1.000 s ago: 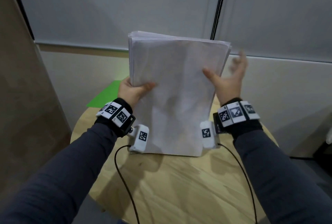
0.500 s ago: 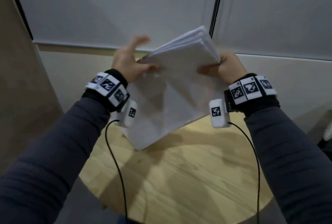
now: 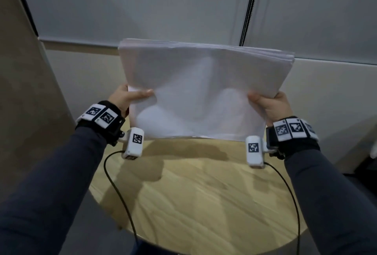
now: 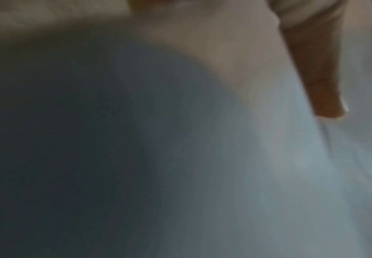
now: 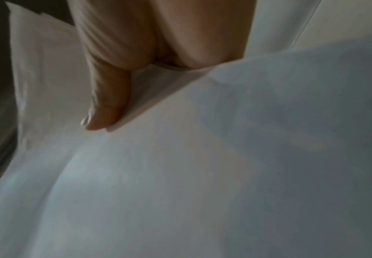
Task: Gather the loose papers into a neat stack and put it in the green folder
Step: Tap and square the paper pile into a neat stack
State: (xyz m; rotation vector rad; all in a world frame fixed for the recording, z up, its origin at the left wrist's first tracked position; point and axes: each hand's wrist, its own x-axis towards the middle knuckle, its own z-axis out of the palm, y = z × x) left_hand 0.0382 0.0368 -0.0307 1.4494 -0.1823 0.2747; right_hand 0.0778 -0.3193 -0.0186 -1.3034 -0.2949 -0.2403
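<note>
A thick stack of white papers stands upright and turned wide, its long lower edge just above or on the round wooden table. My left hand grips the stack's left side, thumb across the front sheet. My right hand grips the right side the same way. In the left wrist view my thumb presses the paper. The right wrist view shows my thumb on the sheets. The green folder is hidden behind the stack.
Grey roller blinds and a beige wall close the far side. A brown panel stands at the left. Two black cables hang from my wrist cameras over the table's near half.
The stack stood tall on the table, was lifted and swung round in the air, and now stands wide. Both hands shifted to its short sides. The folder's green corner is no longer visible.
</note>
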